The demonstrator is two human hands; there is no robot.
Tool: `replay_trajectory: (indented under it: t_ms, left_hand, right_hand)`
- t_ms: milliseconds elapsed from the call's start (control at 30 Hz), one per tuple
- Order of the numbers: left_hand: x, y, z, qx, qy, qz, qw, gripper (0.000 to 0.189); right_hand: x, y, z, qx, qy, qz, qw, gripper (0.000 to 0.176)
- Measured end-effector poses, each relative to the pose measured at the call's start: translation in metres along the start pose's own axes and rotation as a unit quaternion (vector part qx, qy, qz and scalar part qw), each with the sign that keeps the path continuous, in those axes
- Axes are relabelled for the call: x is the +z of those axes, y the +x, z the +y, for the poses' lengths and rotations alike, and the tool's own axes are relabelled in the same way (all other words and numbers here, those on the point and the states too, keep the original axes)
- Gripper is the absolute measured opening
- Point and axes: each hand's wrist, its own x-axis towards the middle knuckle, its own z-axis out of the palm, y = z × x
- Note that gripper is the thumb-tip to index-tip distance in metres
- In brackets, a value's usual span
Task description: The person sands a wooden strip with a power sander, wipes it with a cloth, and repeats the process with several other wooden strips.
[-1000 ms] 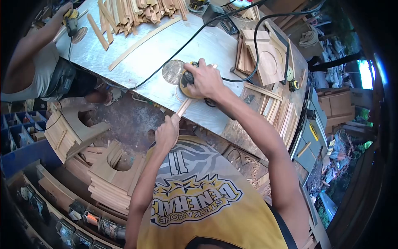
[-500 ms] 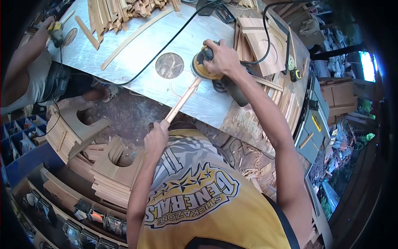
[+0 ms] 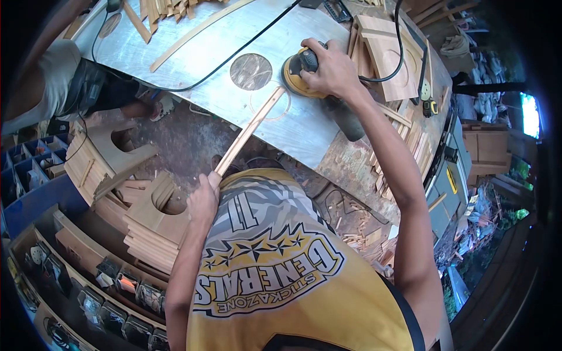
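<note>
My right hand [image 3: 333, 69] grips a yellow and black orbital sander [image 3: 300, 71] pressed on the far end of a thin wooden strip [image 3: 249, 132]. The strip lies slanted across the front edge of the pale workbench [image 3: 193, 70] and sticks out toward me. My left hand [image 3: 203, 200] holds its near end, off the bench and close to my chest. A round sanding disc [image 3: 250, 71] lies flat just left of the sander. The sander's black cord [image 3: 234, 55] runs away across the bench to the far left.
Another person [image 3: 52, 88] stands at the bench's left end. Wood strips [image 3: 170, 9] are heaped at the back. Square boards with round recesses [image 3: 389, 55] are stacked right of the sander. Cut wooden parts [image 3: 105, 164] and bins [image 3: 26, 172] fill the floor on my left.
My left hand has pulled the strip back toward me, so more of it hangs off the bench. The sander has gone from near the strip's middle to its far end.
</note>
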Motion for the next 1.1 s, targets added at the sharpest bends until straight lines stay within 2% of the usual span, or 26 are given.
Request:
replay_trajectory:
  t_ms: [133,200,267,367,400,533,600,633,667,700,733,800,867,900,1000,1100]
  left_hand:
    - [0.009,0.01,0.0,-0.016,-0.03,-0.021,0.999,0.037]
    - [0.012,0.017,0.006,-0.015,-0.028,-0.028,0.999,0.038]
    - [0.01,0.019,0.012,-0.007,-0.027,-0.019,0.999,0.034]
    - [0.01,0.027,0.022,0.012,-0.036,-0.011,0.999,0.03]
    - [0.01,0.032,0.025,0.02,-0.047,-0.009,0.999,0.03]
    - [0.016,0.047,0.037,0.028,-0.052,-0.005,0.998,0.028]
    - [0.02,0.056,0.045,0.013,-0.073,0.022,0.997,0.035]
    - [0.028,0.063,0.041,0.039,-0.079,0.04,0.995,0.039]
    - [0.027,0.067,0.045,0.049,-0.098,0.053,0.993,0.041]
    - [0.014,0.067,0.055,0.032,-0.102,0.044,0.993,0.042]
    - [-0.002,0.065,0.065,0.038,-0.091,0.006,0.995,0.042]
    - [0.005,0.07,0.065,0.035,-0.102,0.0,0.994,0.041]
    - [0.001,0.071,0.065,0.039,-0.097,0.003,0.994,0.042]
    - [-0.004,0.067,0.065,0.031,-0.101,-0.01,0.994,0.043]
    - [0.001,0.057,0.044,0.033,-0.099,-0.012,0.994,0.046]
    - [-0.009,0.029,0.017,0.024,-0.057,0.042,0.997,0.045]
  right_hand:
    - [0.016,-0.001,-0.011,-0.033,0.004,-0.002,0.999,0.065]
    - [0.021,-0.005,-0.02,-0.001,0.028,-0.043,0.999,0.063]
    - [0.024,-0.011,-0.034,-0.011,0.036,-0.033,0.999,0.06]
    - [0.016,-0.022,-0.072,-0.022,0.011,-0.129,0.991,0.053]
    - [0.021,-0.031,-0.077,-0.05,0.023,-0.099,0.994,0.051]
    - [0.03,-0.06,-0.108,-0.088,0.026,-0.075,0.993,0.06]
    - [0.048,-0.074,-0.116,-0.126,0.068,-0.043,0.989,0.062]
    - [0.048,-0.08,-0.125,-0.11,0.053,-0.068,0.99,0.064]
    - [0.055,-0.084,-0.126,-0.132,0.082,-0.046,0.987,0.064]
    - [0.065,-0.086,-0.127,-0.144,0.073,-0.022,0.987,0.064]
    - [0.06,-0.084,-0.129,-0.147,0.093,-0.042,0.984,0.062]
    - [0.047,-0.077,-0.128,-0.145,0.077,-0.058,0.985,0.061]
    - [0.045,-0.066,-0.115,-0.114,0.076,-0.021,0.99,0.062]
    - [0.038,-0.059,-0.108,-0.079,0.1,-0.018,0.992,0.053]
    - [0.031,-0.028,-0.07,0.026,0.099,-0.015,0.995,0.067]
    - [0.022,-0.002,-0.028,0.122,0.093,0.037,0.987,0.069]
